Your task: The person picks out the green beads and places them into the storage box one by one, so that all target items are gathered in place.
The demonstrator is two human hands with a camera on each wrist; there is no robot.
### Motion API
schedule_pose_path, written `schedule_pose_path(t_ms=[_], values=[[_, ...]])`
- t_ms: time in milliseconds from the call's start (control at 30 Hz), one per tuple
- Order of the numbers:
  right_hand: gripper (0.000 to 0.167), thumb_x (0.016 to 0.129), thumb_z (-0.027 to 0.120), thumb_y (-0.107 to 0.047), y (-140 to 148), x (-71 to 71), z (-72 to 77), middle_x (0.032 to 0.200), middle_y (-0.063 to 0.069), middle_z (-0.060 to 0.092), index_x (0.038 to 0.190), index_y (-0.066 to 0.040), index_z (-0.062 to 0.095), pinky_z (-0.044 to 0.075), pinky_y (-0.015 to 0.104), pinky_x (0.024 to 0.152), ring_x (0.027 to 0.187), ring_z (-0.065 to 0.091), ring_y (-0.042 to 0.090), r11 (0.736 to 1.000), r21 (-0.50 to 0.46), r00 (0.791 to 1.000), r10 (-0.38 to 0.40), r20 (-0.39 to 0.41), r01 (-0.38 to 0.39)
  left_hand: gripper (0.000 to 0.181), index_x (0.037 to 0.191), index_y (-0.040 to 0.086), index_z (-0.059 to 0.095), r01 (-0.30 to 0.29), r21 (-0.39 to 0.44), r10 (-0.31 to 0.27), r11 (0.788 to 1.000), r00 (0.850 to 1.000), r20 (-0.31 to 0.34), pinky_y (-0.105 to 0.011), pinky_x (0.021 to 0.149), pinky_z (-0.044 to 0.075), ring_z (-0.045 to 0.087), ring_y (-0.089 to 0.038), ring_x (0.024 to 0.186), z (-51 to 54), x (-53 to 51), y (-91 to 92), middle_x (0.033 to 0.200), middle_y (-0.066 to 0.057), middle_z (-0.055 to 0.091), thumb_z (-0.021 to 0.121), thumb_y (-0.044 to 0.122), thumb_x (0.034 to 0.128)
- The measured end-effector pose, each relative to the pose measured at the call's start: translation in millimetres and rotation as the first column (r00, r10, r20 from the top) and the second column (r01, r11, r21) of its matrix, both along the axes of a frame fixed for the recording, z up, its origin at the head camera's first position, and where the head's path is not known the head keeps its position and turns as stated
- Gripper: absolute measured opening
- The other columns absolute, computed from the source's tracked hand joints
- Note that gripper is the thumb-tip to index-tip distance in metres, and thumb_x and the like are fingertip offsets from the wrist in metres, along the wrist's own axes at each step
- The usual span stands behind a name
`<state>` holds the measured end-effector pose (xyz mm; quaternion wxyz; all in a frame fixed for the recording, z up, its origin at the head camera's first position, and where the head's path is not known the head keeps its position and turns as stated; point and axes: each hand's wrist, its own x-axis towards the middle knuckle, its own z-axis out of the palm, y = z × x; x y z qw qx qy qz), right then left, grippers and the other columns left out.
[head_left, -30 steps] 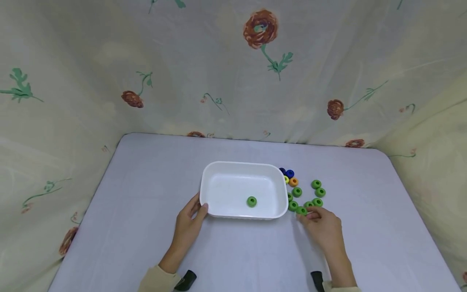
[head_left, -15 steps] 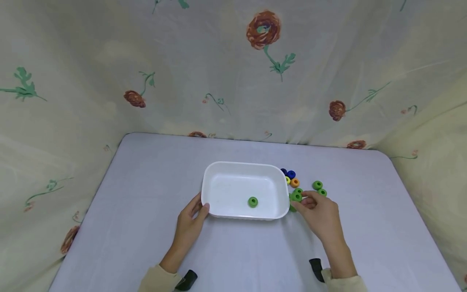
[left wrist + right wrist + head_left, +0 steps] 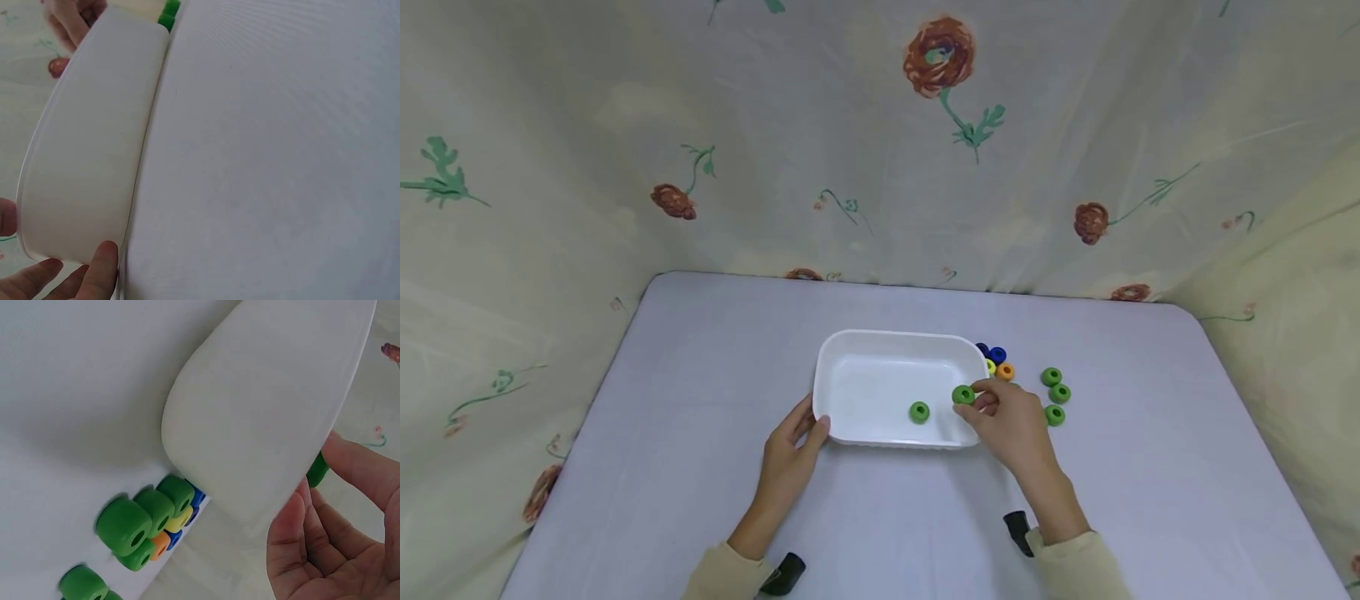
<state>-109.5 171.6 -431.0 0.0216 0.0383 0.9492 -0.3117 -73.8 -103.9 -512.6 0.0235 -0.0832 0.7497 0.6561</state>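
My left hand [image 3: 790, 454] grips the left end of a white tray [image 3: 865, 392], its thumb at the near corner. In the left wrist view, fingers [image 3: 103, 265] press the tray's outer wall. My right hand [image 3: 1011, 421] pinches a green bead [image 3: 956, 391] between thumb and fingertips, above the tray's right side. One other green bead [image 3: 913, 414] lies on the tray floor, hole up. From the right wrist, the held bead [image 3: 318, 471] is partly hidden by the fingers and the tray rim.
Right of the tray lie several loose beads: green beads [image 3: 1060, 393], an orange bead [image 3: 1000, 372] and a blue bead [image 3: 997, 353]. A yellow bead [image 3: 180, 520] and more green beads [image 3: 120, 524] sit close to the tray wall. A floral curtain [image 3: 880, 150] hangs behind the table [image 3: 715, 333].
My right hand has picked up a green bead from the group at right and carried it left and up, over the tray. My left hand and the tray have stayed put.
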Motion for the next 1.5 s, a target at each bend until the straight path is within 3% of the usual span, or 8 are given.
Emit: schedule_pose_path(t_ms=[167, 333, 733, 1167, 1500], values=[[0.037, 0.085, 0.081, -0.022, -8, -5.2, -7.3, 0.089, 0.010, 0.073, 0.113, -0.001, 0.072, 0.057, 0.027, 0.065, 0.081, 0.065, 0.021, 0.999, 0.027, 0.999, 0.043, 0.013, -0.044, 0.054, 0.152, 0.010, 0.043, 0.004, -0.009, -0.004, 1.000, 1.000, 0.003, -0.028, 0.107, 0.054, 0.049, -0.030, 0.142, -1.0, 0.3, 0.1, 0.155, -0.017, 0.046, 0.058, 0.024, 0.1024], [0.035, 0.084, 0.081, -0.020, -18, -11.4, -14.2, 0.086, 0.009, 0.073, 0.112, -0.001, 0.072, 0.053, 0.024, 0.060, 0.077, 0.063, 0.019, 0.994, 0.071, 0.995, 0.080, 0.052, -0.083, 0.053, 0.152, 0.010, 0.043, -0.003, -0.016, 0.003, 1.000, 1.000, 0.009, -0.029, 0.107, 0.054, 0.050, -0.030, 0.141, -2.0, 0.1, -0.6, 0.154, -0.017, 0.047, 0.059, 0.024, 0.1022], [0.031, 0.084, 0.078, -0.017, -28, -16.5, -18.7, 0.082, 0.010, 0.071, 0.109, 0.002, 0.072, 0.052, 0.025, 0.058, 0.074, 0.061, 0.021, 0.971, 0.182, 0.979, 0.122, 0.166, -0.152, 0.053, 0.151, 0.010, 0.044, 0.003, -0.006, -0.003, 1.000, 1.000, 0.019, -0.028, 0.107, 0.054, 0.049, -0.030, 0.142, -1.4, -0.5, -1.4, 0.155, -0.016, 0.046, 0.059, 0.022, 0.1019], [0.031, 0.082, 0.079, -0.015, -34, -26.1, -28.6, 0.087, 0.011, 0.071, 0.107, 0.002, 0.072, 0.060, 0.030, 0.068, 0.080, 0.063, 0.021, 0.972, 0.165, 0.960, 0.125, 0.251, -0.170, 0.054, 0.152, 0.011, 0.043, 0.012, 0.003, -0.012, 1.000, 1.000, 0.013, -0.029, 0.107, 0.054, 0.049, -0.030, 0.142, 0.6, -0.6, -1.0, 0.155, -0.016, 0.045, 0.059, 0.023, 0.1016], [0.031, 0.081, 0.081, -0.016, -37, -29.4, -31.2, 0.089, 0.009, 0.071, 0.107, 0.000, 0.072, 0.060, 0.035, 0.076, 0.087, 0.062, 0.023, 0.974, 0.160, 0.960, 0.116, 0.254, -0.160, 0.055, 0.152, 0.009, 0.042, 0.008, -0.038, -0.008, 0.999, 1.000, 0.013, -0.035, 0.109, 0.053, 0.050, -0.032, 0.141, 0.6, -1.1, -1.2, 0.153, -0.018, 0.048, 0.060, 0.023, 0.1017]])
